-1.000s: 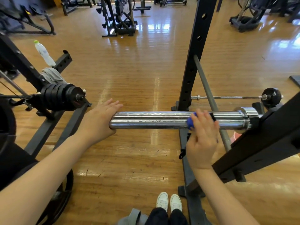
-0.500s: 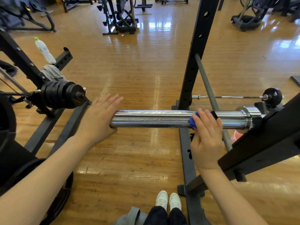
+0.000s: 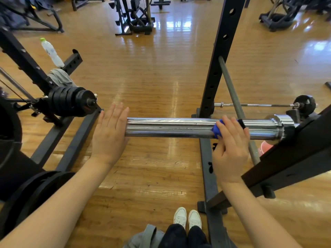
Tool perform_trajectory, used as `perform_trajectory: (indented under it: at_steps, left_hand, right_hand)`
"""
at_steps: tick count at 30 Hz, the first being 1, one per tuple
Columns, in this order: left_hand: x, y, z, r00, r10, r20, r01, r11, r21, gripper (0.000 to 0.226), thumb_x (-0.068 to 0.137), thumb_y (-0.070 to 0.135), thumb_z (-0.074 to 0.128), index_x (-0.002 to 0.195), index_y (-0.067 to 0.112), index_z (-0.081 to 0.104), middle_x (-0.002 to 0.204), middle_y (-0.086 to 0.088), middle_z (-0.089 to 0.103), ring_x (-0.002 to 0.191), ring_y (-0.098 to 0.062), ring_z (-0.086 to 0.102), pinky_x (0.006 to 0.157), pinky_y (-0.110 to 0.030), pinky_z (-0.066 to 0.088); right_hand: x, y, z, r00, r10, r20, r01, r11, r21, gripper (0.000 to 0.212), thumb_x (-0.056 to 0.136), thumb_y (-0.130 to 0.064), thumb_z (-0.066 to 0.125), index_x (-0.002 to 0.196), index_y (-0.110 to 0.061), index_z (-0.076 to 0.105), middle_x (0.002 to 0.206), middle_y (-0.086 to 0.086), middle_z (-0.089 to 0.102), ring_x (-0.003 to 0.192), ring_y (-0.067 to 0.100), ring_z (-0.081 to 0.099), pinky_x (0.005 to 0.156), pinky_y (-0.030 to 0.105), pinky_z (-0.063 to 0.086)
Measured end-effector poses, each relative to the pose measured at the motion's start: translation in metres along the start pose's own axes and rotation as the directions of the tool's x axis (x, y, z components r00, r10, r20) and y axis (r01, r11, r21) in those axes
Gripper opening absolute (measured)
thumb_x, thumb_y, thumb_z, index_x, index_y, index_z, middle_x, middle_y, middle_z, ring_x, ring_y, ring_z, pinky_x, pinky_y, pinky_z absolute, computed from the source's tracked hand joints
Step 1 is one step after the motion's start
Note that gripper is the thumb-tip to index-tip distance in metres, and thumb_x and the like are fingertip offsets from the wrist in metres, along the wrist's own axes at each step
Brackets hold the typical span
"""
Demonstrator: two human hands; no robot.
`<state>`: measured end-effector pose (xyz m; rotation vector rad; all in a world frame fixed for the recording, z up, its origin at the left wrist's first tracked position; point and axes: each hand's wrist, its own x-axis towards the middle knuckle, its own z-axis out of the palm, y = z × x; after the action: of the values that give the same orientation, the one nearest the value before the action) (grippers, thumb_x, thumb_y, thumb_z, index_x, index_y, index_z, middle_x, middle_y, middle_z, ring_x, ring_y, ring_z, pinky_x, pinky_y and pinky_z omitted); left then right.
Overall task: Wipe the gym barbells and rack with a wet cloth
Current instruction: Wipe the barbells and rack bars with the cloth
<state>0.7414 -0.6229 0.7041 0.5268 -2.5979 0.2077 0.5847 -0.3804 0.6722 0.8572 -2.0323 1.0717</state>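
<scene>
Little has shifted in the last second: the right hand (image 3: 231, 145) has slid slightly toward the collar end of the barbell sleeve (image 3: 170, 127), while the left hand (image 3: 109, 135) has straightened its fingers against the free end. The chrome sleeve lies level across the frame, its collar end resting on the black rack (image 3: 295, 158), its free end hanging over the wooden floor (image 3: 152, 77). The left hand is flat, palm pressed to the sleeve's end, holding nothing. The right hand is curled over the top of the sleeve, pressing a blue cloth (image 3: 217, 130) against the metal; only a bunched corner of cloth shows. The sleeve looks heavy, rigid and slick, likely to spin under a wiping stroke, so bracing its free end seems sensible. The cloth is soft and small, best kept wrapped under the fingers. Beyond the left hand, a stack of black plates (image 3: 71, 102) sits on another bar.
</scene>
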Motion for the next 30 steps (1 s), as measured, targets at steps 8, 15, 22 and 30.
perform_trajectory:
  at_steps: [8,15,22,30]
  left_hand:
    - [0.016,-0.002,-0.006,0.994,-0.042,0.099,0.055,0.989,-0.135,0.07,0.062,-0.007,0.077,0.128,0.001,0.054,0.128,-0.017,0.058,0.123,-0.037,0.05,0.1,-0.044,0.037]
    - [0.017,-0.002,-0.01,0.984,-0.075,0.161,0.1,0.983,-0.155,0.068,0.066,-0.004,0.074,0.131,0.005,0.053,0.133,-0.011,0.055,0.131,-0.032,0.043,0.102,-0.043,0.037]
    - [0.016,-0.002,-0.007,0.986,-0.082,0.145,0.105,0.982,-0.155,0.069,0.063,-0.007,0.075,0.128,0.003,0.054,0.132,-0.015,0.055,0.13,-0.034,0.043,0.104,-0.037,0.028]
    - [0.014,0.001,-0.006,0.987,-0.099,0.127,0.12,0.977,-0.176,0.071,0.062,-0.008,0.076,0.129,0.004,0.053,0.134,-0.014,0.054,0.131,-0.034,0.041,0.103,-0.039,0.03]
  right_hand:
    - [0.015,0.023,-0.02,0.991,0.123,-0.054,-0.126,0.99,-0.061,0.03,0.089,0.003,0.047,0.114,0.0,0.064,0.12,0.015,0.063,0.121,0.026,0.052,0.113,0.044,0.028]
    - [0.002,0.016,-0.011,0.975,-0.198,0.097,0.202,0.979,-0.031,0.031,0.092,0.003,0.044,0.118,-0.001,0.059,0.126,0.013,0.055,0.125,0.026,0.046,0.114,0.04,0.025]
    - [0.009,-0.01,0.001,0.998,0.052,-0.021,-0.053,0.996,-0.066,0.031,0.087,0.005,0.048,0.112,0.001,0.065,0.118,0.015,0.064,0.12,0.026,0.051,0.109,0.048,0.031]
    - [0.016,0.002,-0.011,0.986,-0.097,0.133,0.104,0.994,-0.04,0.034,0.087,0.0,0.044,0.114,-0.002,0.065,0.119,0.013,0.064,0.118,0.027,0.054,0.107,0.048,0.035]
